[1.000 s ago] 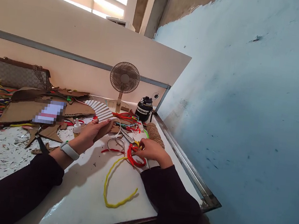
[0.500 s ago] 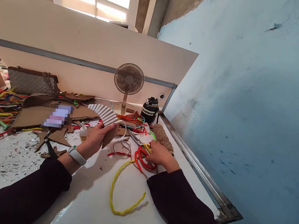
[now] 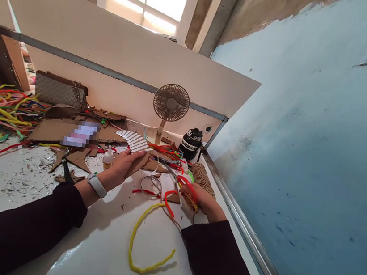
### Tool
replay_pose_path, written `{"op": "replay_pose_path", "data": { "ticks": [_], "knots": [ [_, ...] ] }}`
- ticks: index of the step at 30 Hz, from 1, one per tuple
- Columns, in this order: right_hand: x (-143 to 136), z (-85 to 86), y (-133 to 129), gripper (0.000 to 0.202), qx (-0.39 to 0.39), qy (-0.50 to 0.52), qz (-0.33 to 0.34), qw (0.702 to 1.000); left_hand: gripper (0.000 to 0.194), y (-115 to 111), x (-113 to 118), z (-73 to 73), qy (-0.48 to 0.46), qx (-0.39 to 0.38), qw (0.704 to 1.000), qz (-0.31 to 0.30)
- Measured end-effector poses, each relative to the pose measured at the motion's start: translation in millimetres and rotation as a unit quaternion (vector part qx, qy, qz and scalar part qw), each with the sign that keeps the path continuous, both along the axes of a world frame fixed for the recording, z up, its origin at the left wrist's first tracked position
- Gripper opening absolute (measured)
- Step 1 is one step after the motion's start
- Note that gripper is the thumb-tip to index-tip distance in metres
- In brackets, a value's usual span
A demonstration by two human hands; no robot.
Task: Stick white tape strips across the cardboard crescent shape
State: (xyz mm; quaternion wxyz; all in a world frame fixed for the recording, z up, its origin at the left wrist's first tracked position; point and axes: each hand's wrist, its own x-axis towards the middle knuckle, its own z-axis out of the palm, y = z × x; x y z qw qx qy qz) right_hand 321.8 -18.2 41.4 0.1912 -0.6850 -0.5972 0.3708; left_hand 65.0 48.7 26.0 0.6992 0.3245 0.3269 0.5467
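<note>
My left hand [image 3: 122, 167] is closed on a cardboard piece [image 3: 137, 164] with a fan of white strips [image 3: 133, 140] along its upper edge. My right hand [image 3: 203, 199] is wrapped round the handles of the scissors [image 3: 191, 192], whose blades point up and left toward the cardboard. Between the hands, a ring of thin wire [image 3: 150, 185] lies on the table beside a bent red pipe cleaner [image 3: 168, 204]. A curved yellow pipe cleaner [image 3: 132, 239] lies nearer to me.
A twine roll [image 3: 203, 178] and black bottle [image 3: 190, 144] stand beyond my right hand, near a fan [image 3: 171, 103]. Leftward are a glue bottle [image 3: 108, 159], a phone [image 3: 81, 134], cardboard scraps [image 3: 79, 158], a bag [image 3: 59, 89] and colourful pipe cleaners [image 3: 1, 109].
My right hand has lifted the scissors off the table and turned them. The red pipe cleaner near them now shows more. The view has shifted and tilted; my left hand still holds the cardboard.
</note>
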Motion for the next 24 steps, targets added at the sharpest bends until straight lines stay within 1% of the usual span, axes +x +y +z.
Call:
{"op": "replay_pose_path", "data": {
  "ticks": [3, 7, 9, 12, 14, 16, 20, 24],
  "knots": [
    [-11.4, 2.4, -7.8, 0.028, 0.008, 0.118, 0.005, 0.993, 0.018, 0.2, -0.3, 1.0, -0.006, 0.003, 1.0, 0.001],
    [-37.5, -0.4, -15.4, 0.037, 0.027, 0.232, 0.02, 0.972, 0.023, 0.3, -0.8, 1.6, -0.004, 0.005, 1.0, 0.013],
    [-49.6, -2.5, -18.6, 0.046, 0.03, 0.289, 0.025, 0.957, 0.025, 0.3, -1.8, 2.3, -0.001, 0.007, 1.0, 0.026],
    [-61.5, -3.4, -26.3, 0.063, 0.006, 0.361, 0.065, 0.93, 0.028, 1.0, -3.8, 4.2, 0.006, 0.012, 0.999, 0.048],
    [-66.6, -3.5, -33.4, 0.069, 0.0, 0.376, 0.088, 0.922, 0.029, 1.8, -5.0, 5.8, 0.006, 0.018, 0.998, 0.059],
    [-71.4, -4.4, -40.6, 0.068, 0.006, 0.363, 0.091, 0.927, 0.029, 2.5, -5.6, 7.3, 0.002, 0.024, 0.997, 0.067],
    [-80.8, -8.9, -48.4, 0.069, 0.003, 0.34, 0.072, 0.938, 0.029, 2.6, -5.4, 8.8, -0.001, 0.03, 0.997, 0.078],
    [-85.2, -13.5, -47.5, 0.072, -0.005, 0.316, 0.039, 0.948, 0.035, 1.7, -3.9, 6.8, 0.005, 0.041, 0.996, 0.075]
  ]
}}
